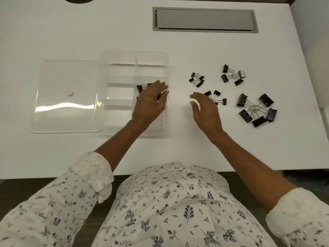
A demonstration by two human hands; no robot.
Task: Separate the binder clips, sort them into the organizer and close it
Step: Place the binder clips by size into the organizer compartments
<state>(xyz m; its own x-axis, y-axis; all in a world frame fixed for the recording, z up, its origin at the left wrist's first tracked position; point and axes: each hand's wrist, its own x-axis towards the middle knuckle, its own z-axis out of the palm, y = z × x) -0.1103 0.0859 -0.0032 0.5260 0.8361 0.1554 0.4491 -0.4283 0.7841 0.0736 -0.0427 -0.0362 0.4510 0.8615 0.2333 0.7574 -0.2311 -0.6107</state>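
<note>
1. Clear organizer (117, 57) mid-table, uncovered. Loose black binder clips (139, 88) in a middle compartment on its right side.
2. Clear lid (65, 97) flat on the table, against the organizer's left side.
3. Left hand (151, 100) over that compartment at the right rim, fingers loosely curved. Dark clip part under the thumb, cannot tell if gripped.
4. Right hand (206, 111) just right of the organizer, fingers relaxed and spread, holding nothing, beside the nearest small cluster (216, 98).
5. Further right, linked together: second small cluster (196, 79), medium cluster (233, 75), large cluster (257, 110).
6. White table (89, 32), grey hatch (204, 19) at the far side.
</note>
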